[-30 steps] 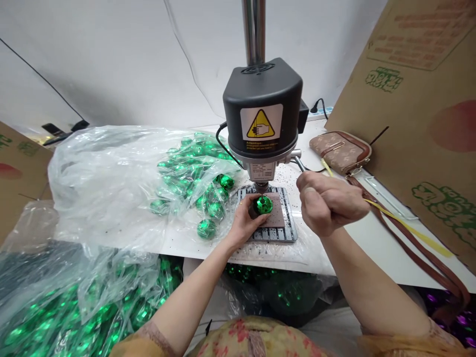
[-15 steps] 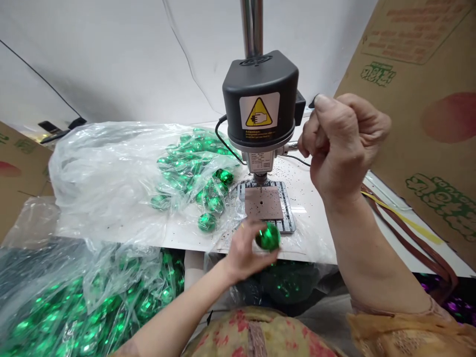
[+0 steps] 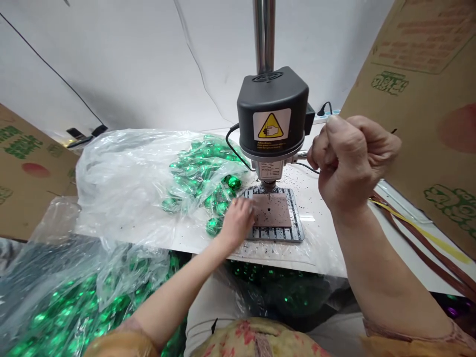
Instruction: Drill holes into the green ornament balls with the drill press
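A black bench drill press [image 3: 273, 106] with a yellow warning label stands in front of me. My right hand [image 3: 351, 158] is closed in a fist around the drill press handle at the machine's right side; most of the handle is hidden by the fingers. Beside the left edge of the drill's slotted base, my left hand [image 3: 239, 221] is bent down over the table. Motion blurs its fingers, and no ball shows in it. Just left of it lies a shiny green ball [image 3: 213, 226]. A brownish plate [image 3: 278, 210] with a small dark hole rests on the base [image 3: 297, 228].
Many green balls [image 3: 201, 158] lie under clear plastic film [image 3: 119, 173] on the white table. More green balls [image 3: 82, 302] fill a plastic bag at lower left. Cardboard boxes [image 3: 420, 119] flank both sides. Dark shavings dot the table around the base.
The green ball my left hand held is out of that hand. The left hand has moved from in front of the base toward the balls at its left. My right hand stays at the handle.
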A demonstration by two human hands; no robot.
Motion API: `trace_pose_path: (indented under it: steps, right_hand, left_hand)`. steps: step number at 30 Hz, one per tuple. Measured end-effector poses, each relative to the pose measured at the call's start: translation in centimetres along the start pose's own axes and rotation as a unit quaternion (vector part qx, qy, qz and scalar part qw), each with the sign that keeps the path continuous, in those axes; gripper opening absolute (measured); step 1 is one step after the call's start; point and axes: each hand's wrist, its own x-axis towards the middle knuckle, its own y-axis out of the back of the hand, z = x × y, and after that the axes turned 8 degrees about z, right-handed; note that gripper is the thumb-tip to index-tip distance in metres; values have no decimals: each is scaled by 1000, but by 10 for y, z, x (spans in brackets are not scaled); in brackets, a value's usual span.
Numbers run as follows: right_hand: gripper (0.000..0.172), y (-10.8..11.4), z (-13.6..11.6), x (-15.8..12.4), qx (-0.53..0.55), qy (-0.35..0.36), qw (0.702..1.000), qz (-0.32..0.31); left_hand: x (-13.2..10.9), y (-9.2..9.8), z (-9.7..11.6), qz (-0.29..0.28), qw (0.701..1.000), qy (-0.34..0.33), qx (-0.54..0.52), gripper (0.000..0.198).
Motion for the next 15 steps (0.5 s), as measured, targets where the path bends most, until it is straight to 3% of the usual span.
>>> trace_pose_path:
  steps: [3, 6, 10, 13, 15]
  right_hand:
    - [48, -1, -1, 0, 27, -10, 1000, 8]
    - [47, -2, -3, 0, 35, -23, 999, 8]
    - [47, -1, -3, 0, 27, -14, 1000, 2]
    - [46, 0, -1, -1, 19, 3, 1000, -12]
    - [46, 0, 0, -2, 7, 10, 1000, -17]
  left_hand:
    - [61, -10, -37, -26, 985, 163, 38, 27]
    - [96, -21, -64, -35, 981, 191, 23, 39]
    - [105, -22, -79, -40, 984, 171, -30, 33]
    - [98, -10, -76, -29, 984, 156, -81, 27]
    - [89, 0, -66, -21, 964, 183, -190, 27]
